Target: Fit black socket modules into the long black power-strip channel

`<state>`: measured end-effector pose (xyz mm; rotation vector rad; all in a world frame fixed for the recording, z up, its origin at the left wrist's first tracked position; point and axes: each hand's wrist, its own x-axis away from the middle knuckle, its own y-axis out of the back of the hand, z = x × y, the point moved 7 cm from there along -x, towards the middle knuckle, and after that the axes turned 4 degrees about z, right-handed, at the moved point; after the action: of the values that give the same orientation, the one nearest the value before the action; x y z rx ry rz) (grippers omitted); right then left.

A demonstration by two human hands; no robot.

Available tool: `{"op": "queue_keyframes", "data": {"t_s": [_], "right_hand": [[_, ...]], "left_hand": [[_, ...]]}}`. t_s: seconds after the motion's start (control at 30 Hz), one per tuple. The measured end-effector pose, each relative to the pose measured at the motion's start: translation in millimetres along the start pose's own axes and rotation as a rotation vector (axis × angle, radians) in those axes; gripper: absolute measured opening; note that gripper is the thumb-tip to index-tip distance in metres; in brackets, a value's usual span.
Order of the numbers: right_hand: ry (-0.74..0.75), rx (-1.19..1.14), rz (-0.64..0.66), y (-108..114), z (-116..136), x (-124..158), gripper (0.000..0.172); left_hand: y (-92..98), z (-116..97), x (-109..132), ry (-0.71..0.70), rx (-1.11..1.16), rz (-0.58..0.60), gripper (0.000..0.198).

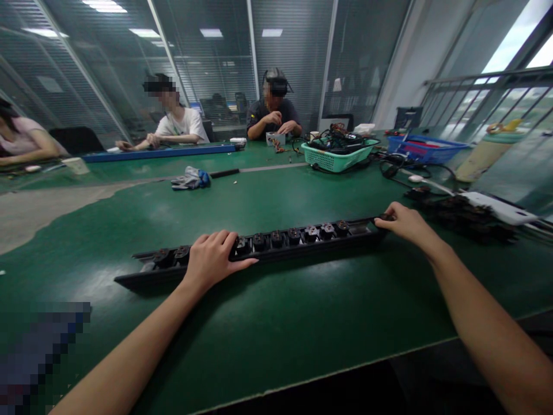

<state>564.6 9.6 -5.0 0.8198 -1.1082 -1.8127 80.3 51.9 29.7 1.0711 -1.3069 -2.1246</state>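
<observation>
L hand palm-down, clasping blk strip; R hand pinching dark pc nr R end

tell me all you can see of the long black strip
The long black strip is a narrow open channel, plastic or metal by its look, holding a row of dark socket-like modules, a few greyer. It lies slanted on the green table. The left grip spans it; the right grip pinches a dark piece at its right end.

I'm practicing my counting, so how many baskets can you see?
2. The green basket, with wires piled in it, is beyond the black strip. The blue basket is to the green one's right. I see no others, but one could be hidden.
</observation>
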Motion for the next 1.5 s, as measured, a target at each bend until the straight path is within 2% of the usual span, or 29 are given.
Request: {"op": "queue_keyframes", "data": {"t_s": [0.27, 0.6, 0.83, 0.93, 1.1, 1.2, 1.33, 1.5], "right_hand": [[-0.021, -0.022, -0.007, 0.5, -14.9, -3.5, 0.039], [-0.017, 0.004, -0.059, 2.5, -16.1, -3.2, 0.040], [-0.124, 0.070, -0.153, 11.3, -45.2, -9.4, 0.042], [-0.128, 0.053, -0.155, 11.3, -48.5, -10.8, 0.044], [-0.030, 0.033, -0.113, 4.4, -25.7, -18.9, 0.039], [0.027, 0.099, -0.059, 0.0, -7.2, -37.4, 0.037], [0.115, 0.165, 0.084, -13.0, 19.0, -68.5, 0.028], [0.119, 0.183, 0.136, -27.7, 42.4, -88.2, 0.020]], "left_hand": [[-0.1, 0.4, 0.0, 0.003, -0.020, 0.004, 0.070], [0.0, 0.3, -0.2, -0.003, 0.010, 0.004, 0.069], [-0.4, 0.2, -0.2, -0.004, 0.009, 0.004, 0.069], [-0.1, 0.1, -0.1, -0.006, 0.002, 0.000, 0.068], [1.4, -0.2, -0.3, -0.006, 0.012, 0.004, 0.068], [2.2, 0.1, -0.4, -0.005, 0.022, 0.001, 0.067], [2.7, 0.4, -0.3, -0.007, 0.020, -0.004, 0.067], [3.6, -0.6, -0.1, -0.013, 0.008, 0.002, 0.066]]}}
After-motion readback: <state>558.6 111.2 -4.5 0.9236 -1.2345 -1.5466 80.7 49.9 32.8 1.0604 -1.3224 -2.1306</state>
